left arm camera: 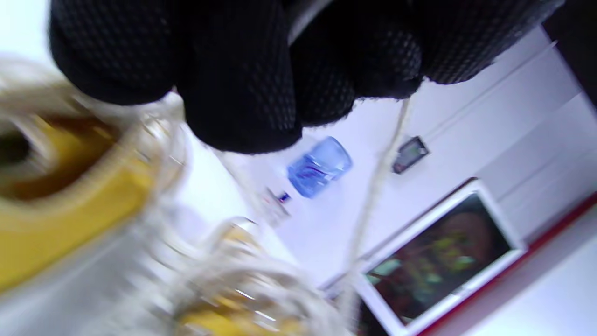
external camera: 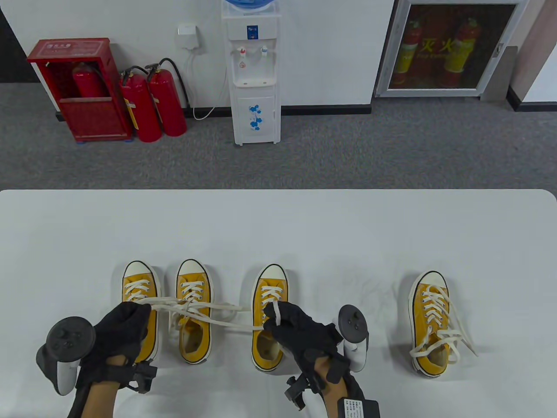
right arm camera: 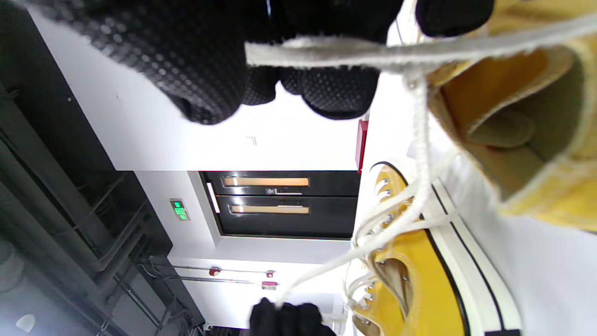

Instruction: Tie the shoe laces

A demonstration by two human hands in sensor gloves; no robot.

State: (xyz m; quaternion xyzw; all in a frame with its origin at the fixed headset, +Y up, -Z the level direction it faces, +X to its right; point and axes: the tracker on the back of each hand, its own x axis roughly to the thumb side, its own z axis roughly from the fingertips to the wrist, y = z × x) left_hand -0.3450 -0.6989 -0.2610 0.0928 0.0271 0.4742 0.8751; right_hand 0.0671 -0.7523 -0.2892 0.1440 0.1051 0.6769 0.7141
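Note:
Four yellow canvas sneakers with white laces stand on the white table [external camera: 278,226]. The second shoe from the left [external camera: 194,310] has its laces [external camera: 217,315] pulled sideways into a crossing over its tongue. My left hand [external camera: 126,324] grips one lace end above the leftmost shoe [external camera: 140,289]. My right hand [external camera: 289,322] grips the other lace end [right arm camera: 326,51] above the third shoe [external camera: 269,296]. In the right wrist view the lace runs down to the shoe [right arm camera: 406,280] and on to my left hand [right arm camera: 287,319]. The left wrist view is blurred; a lace [left arm camera: 373,196] hangs from my fingers [left arm camera: 242,84].
A fourth shoe [external camera: 431,320] stands apart at the right with loose, untied laces [external camera: 457,339]. Beyond the table's far edge are a water dispenser [external camera: 254,74] and red fire extinguishers [external camera: 152,102] on grey carpet.

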